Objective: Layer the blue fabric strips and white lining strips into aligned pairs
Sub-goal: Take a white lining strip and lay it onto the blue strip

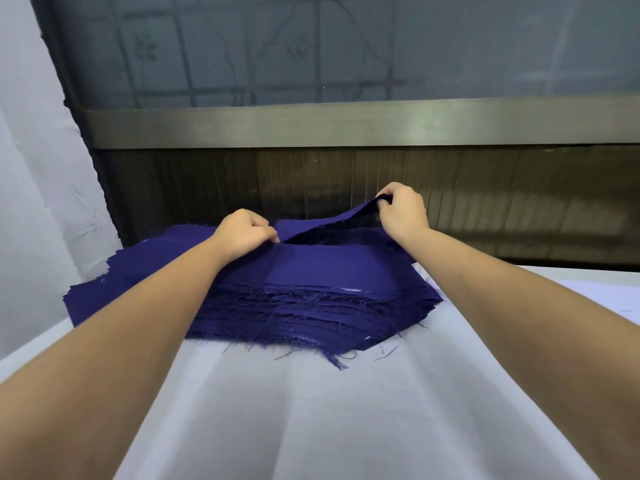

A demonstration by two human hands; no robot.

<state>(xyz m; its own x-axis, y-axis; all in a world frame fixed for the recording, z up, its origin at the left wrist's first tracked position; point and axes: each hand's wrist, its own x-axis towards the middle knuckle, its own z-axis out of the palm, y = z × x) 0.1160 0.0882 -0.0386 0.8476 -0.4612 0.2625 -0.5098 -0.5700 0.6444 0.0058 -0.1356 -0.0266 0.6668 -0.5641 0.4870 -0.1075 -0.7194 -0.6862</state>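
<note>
Many blue strips (311, 271) — white cloth (311, 410) beneath

Access and obstructions
Approach lies across the white-covered tabletop (346, 410) on the near side; the blue strip stack (311, 299) blocks the far part, backed closely by a dark wall panel (485, 202).

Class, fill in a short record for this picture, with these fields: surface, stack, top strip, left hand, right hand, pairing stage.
surface: white cloth spread under the work
stack: blue fabric strips piled up, frayed edges facing the camera
top strip: far right corner raised, near side flat on the stack
left hand: pinches the top strip's far edge
right hand: grips the raised corner, fingers curled round it
pairing stage: no finished blue-and-white pair in view
</note>
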